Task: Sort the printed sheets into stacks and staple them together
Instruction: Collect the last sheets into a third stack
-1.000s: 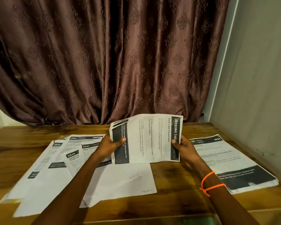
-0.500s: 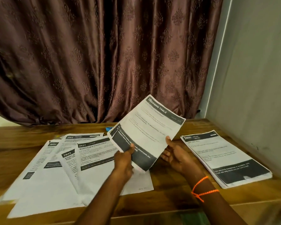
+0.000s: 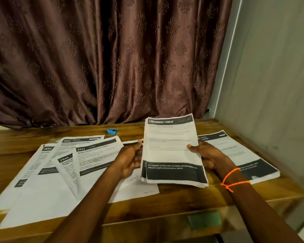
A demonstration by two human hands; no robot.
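While both hands, left hand (image 3: 130, 158) and right hand (image 3: 207, 155), clasp the sheet bundle (image 3: 172, 151) by its side edges, tapping it square, then fetching the blue stapler (image 3: 112, 131) behind it, would suit.

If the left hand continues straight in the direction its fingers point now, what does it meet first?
The left hand points up and right, away from the person, beside the held stack. Probably it slides along that stack's left edge, then meets bare table and the curtain; depth is unclear.

Two hands in shot — left hand (image 3: 130, 159), right hand (image 3: 208, 156) — with one held bundle of sheets (image 3: 172, 151) between them. One stack (image 3: 239, 155) sits right, about five fanned sheets (image 3: 47, 172) left. One blue stapler (image 3: 112, 131), one orange wrist cord (image 3: 233, 179).
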